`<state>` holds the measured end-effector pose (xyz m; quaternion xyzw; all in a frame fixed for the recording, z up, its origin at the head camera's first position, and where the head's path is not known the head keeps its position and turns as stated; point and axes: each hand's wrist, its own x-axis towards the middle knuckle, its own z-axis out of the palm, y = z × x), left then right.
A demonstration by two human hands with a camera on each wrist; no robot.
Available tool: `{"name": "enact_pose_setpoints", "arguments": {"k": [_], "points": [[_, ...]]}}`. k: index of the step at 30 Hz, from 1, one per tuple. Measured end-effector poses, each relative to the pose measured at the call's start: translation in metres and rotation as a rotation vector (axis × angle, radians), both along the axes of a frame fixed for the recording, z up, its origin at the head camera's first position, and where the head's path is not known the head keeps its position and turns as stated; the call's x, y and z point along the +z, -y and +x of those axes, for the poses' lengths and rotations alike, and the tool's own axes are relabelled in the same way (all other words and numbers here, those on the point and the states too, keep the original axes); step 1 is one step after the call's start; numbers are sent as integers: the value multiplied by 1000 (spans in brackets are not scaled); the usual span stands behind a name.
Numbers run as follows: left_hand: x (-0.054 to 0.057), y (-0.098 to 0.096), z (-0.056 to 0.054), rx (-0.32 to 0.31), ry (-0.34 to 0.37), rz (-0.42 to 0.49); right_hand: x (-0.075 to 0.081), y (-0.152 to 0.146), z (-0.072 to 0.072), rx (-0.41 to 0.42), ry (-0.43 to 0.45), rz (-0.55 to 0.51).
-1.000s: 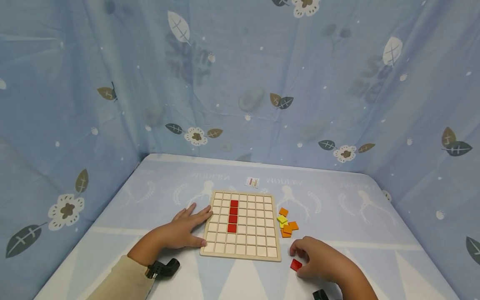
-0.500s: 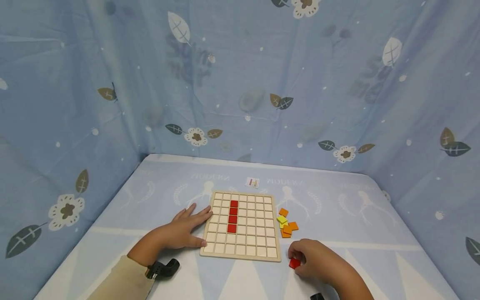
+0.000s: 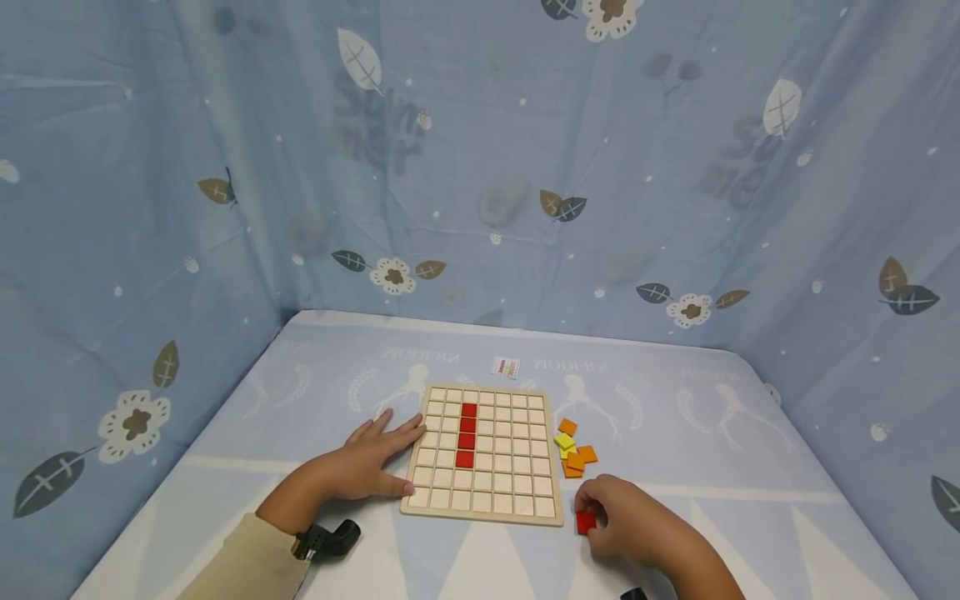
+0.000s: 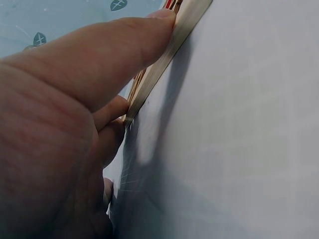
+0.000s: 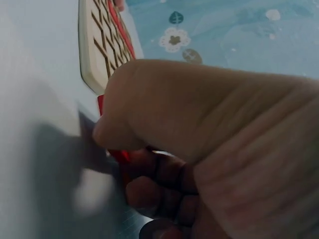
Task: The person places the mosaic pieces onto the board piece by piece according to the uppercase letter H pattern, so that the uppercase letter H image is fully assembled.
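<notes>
A square wooden grid board (image 3: 483, 517) lies flat on the table, with several red square tiles (image 3: 466, 441) in one of its columns. My left hand (image 3: 363, 461) rests spread at the board's left edge; its fingertips and thumb touch the frame. To the right of the board's near corner, my right hand (image 3: 630, 518) pinches a loose red tile (image 3: 586, 522) between thumb and fingers. In the right wrist view, red parts of that tile (image 5: 119, 156) show around the thumb, while the rest is hidden by the hand.
Orange tiles (image 3: 587, 454) and yellow tiles (image 3: 564, 440) lie in a loose pile by the board's right side. Behind the board is a small printed card (image 3: 506, 367). Blue patterned curtains (image 3: 480, 167) enclose the table at the back and sides.
My right hand has shifted slightly left toward the board, and the red tile at its fingertips has moved and turned with it. My left hand stays at the board's edge.
</notes>
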<state>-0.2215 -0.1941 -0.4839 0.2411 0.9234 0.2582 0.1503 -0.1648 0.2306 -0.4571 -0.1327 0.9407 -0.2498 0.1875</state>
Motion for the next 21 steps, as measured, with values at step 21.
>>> {"name": "enact_pose_setpoints", "arguments": {"k": [21], "points": [[2, -3, 1, 10, 14, 0, -4, 40, -22, 82, -219, -90]]}}
